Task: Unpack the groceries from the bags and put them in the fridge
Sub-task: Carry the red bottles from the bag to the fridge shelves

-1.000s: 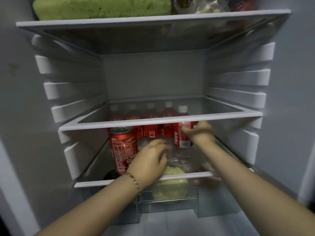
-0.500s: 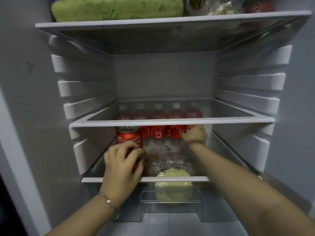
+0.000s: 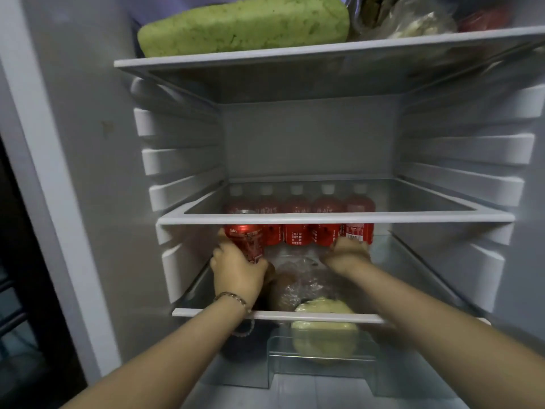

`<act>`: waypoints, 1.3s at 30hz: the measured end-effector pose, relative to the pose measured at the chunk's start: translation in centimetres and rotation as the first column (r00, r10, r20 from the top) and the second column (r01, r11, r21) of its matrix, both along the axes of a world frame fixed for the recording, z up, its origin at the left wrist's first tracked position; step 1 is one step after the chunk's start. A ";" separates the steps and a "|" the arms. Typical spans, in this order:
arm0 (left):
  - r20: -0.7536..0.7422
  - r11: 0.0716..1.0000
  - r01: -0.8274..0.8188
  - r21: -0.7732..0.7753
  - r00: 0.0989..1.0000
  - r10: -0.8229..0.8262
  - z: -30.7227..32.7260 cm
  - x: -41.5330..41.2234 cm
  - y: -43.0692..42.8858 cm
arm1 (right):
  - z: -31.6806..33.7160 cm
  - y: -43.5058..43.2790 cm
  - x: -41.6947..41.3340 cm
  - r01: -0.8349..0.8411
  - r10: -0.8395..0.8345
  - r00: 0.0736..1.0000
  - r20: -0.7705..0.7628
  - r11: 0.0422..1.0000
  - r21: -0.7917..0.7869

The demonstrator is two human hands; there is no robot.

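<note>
The left hand (image 3: 236, 273), a bracelet (image 3: 233, 298) on its wrist, is curled round a red cola can (image 3: 246, 240) left of centre in the frame; the can stands upright on the lower shelf (image 3: 224, 313) of the fridge (image 3: 309, 137), its top just under the middle shelf (image 3: 413, 217). The right hand (image 3: 348, 255) reaches in right of centre and touches the foot of the rightmost bottle (image 3: 358, 231); blur hides whether its fingers close on it. That bottle ends a row of five red bottles (image 3: 298, 231) with white caps along the back of the lower shelf, with the can in front of the row's left end. Between the forearms lies a crumpled clear plastic bag (image 3: 300, 278), and a pale round vegetable (image 3: 324, 308) shows at the shelf's front edge. At the top of the frame, the top shelf (image 3: 265, 53) carries a long green melon (image 3: 241, 25) and more bags (image 3: 413, 22) to the right.
</note>
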State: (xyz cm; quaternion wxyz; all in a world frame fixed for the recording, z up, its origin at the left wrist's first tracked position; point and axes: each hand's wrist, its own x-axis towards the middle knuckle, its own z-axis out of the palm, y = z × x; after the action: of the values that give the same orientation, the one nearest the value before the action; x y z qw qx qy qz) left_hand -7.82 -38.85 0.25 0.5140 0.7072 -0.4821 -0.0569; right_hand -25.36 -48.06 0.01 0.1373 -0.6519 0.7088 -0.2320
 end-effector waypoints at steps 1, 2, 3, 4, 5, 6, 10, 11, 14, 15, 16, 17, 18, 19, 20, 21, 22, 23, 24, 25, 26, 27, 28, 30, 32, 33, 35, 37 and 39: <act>-0.010 1.000 -0.011 0.011 1.000 0.011 0.2 0.4 -1.0 | -0.2 0.5 0.6 -0.052 0.052 0.999 -0.008 0.999 -0.010; -0.024 1.000 -0.017 0.014 1.000 0.018 0.4 0.8 -2.0 | -0.2 1.1 1.3 -0.103 0.102 0.995 -0.003 0.994 -0.028; -0.036 0.999 -0.028 0.027 0.999 0.029 0.6 1.2 -2.8 | -0.3 1.7 1.8 -0.147 0.148 0.989 0.026 0.988 -0.053; -0.032 0.997 -0.053 0.054 0.998 0.055 0.9 1.5 -3.5 | -0.3 2.2 2.2 -0.177 0.182 0.980 0.078 0.982 -0.063; -0.006 0.991 -0.083 0.101 0.996 0.084 1.1 1.9 -4.0 | -0.2 2.6 2.4 -0.198 0.206 0.970 0.132 0.978 -0.071; 0.046 0.981 -0.115 0.156 0.993 0.109 1.3 2.2 -4.5 | -0.1 3.1 2.5 -0.207 0.217 0.961 0.171 0.975 -0.074; 0.312 0.933 -0.210 0.292 0.943 0.115 1.8 3.0 -5.1 | 0.3 4.4 2.3 -0.209 0.222 0.956 0.192 0.974 -0.088; 0.338 0.924 -0.218 0.313 0.935 0.106 1.9 3.1 -5.3 | 0.4 4.7 2.2 -0.208 0.220 0.958 0.186 0.974 -0.086; 0.258 0.931 -0.182 0.316 0.961 0.100 1.8 3.3 -5.9 | 0.4 5.5 2.1 -0.194 0.207 0.961 0.185 0.977 -0.087; 0.209 0.939 -0.169 0.301 0.972 0.108 1.6 3.4 -6.0 | 0.5 5.8 2.1 -0.190 0.204 0.961 0.185 0.977 -0.092; 0.187 0.945 -0.163 0.282 0.976 0.113 1.3 3.4 -6.2 | 0.5 6.0 2.0 -0.186 0.203 0.961 0.190 0.977 -0.103; 0.184 0.950 -0.162 0.268 0.976 0.115 1.1 3.4 -6.2 | 0.4 6.4 2.0 -0.186 0.204 0.959 0.199 0.977 -0.106; 0.186 0.953 -0.156 0.259 0.976 0.109 0.7 3.4 -6.3 | 0.3 6.6 1.9 -0.189 0.207 0.957 0.206 0.976 -0.104; 0.188 0.955 -0.145 0.259 0.977 0.097 0.5 3.3 -6.3 | 0.3 7.0 1.9 -0.193 0.210 0.956 0.204 0.976 -0.103; 0.180 0.955 -0.132 0.265 0.980 0.085 0.5 3.2 -6.4 | 0.2 7.3 1.8 -0.200 0.218 0.956 0.195 0.974 -0.105; 0.169 0.952 -0.123 0.279 0.983 0.077 0.5 3.2 -6.4 | 0.2 7.6 1.7 -0.209 0.225 0.957 0.182 0.972 -0.107; 0.151 0.947 -0.107 0.303 0.987 0.064 0.8 3.0 -6.3 | 0.4 8.0 1.5 -0.216 0.232 0.959 0.165 0.970 -0.110; 0.142 0.935 -0.083 0.346 0.989 0.035 1.3 2.8 -5.9 | 0.6 8.4 1.4 -0.221 0.235 0.961 0.144 0.969 -0.107; 0.161 0.915 -0.050 0.401 0.987 -0.017 1.6 2.6 -5.4 | 0.9 8.8 1.2 -0.226 0.237 0.964 0.121 0.969 -0.103; 0.204 0.888 -0.022 0.459 0.976 -0.081 2.0 2.2 -4.6 | 1.2 9.2 1.0 -0.230 0.240 0.966 0.096 0.968 -0.103; 0.241 0.866 -0.001 0.501 0.961 -0.138 2.2 1.8 -3.5 | 1.5 10.0 0.8 -0.236 0.244 0.967 0.070 0.966 -0.103; 0.270 0.858 0.018 0.513 0.946 -0.181 2.3 1.3 -2.5 | 1.8 10.8 0.7 -0.245 0.250 0.968 0.038 0.964 -0.103; 0.286 0.862 0.050 0.505 0.932 -0.221 2.3 0.8 -1.4 | 2.1 11.7 0.4 -0.254 0.254 0.967 -0.008 0.962 -0.103; 0.265 0.878 0.167 0.448 0.913 -0.309 2.5 -0.6 1.1 | 2.8 13.8 -0.3 -0.249 0.234 0.962 -0.140 0.963 -0.101; 0.216 0.867 0.283 0.410 0.893 -0.394 3.1 -2.3 3.8 | 3.5 15.8 -1.3 -0.232 0.197 0.947 -0.254 0.966 -0.116; 0.214 0.845 0.327 0.423 0.870 -0.444 3.5 -3.3 5.2 | 3.9 16.7 -1.8 -0.224 0.184 0.941 -0.284 0.968 -0.116; 0.192 0.753 0.405 0.519 0.803 -0.564 4.4 -5.7 8.0 | 4.4 18.4 -2.9 -0.209 0.171 0.935 -0.309 0.973 -0.094; 0.157 0.643 0.444 0.624 0.736 -0.659 4.7 -7.9 10.2 | 5.0 20.1 -4.0 -0.198 0.172 0.934 -0.312 0.979 -0.054; 0.185 0.595 0.437 0.674 0.681 -0.709 5.1 -9.7 12.2 | 5.6 22.0 -5.2 -0.182 0.164 0.936 -0.312 0.983 -0.029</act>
State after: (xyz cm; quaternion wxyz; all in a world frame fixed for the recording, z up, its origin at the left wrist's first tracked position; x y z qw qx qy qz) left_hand -17.47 -26.65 5.35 0.1026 0.6210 -0.7486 -0.2081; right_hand -30.58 -26.11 5.66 0.0262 -0.7434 0.6546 -0.1348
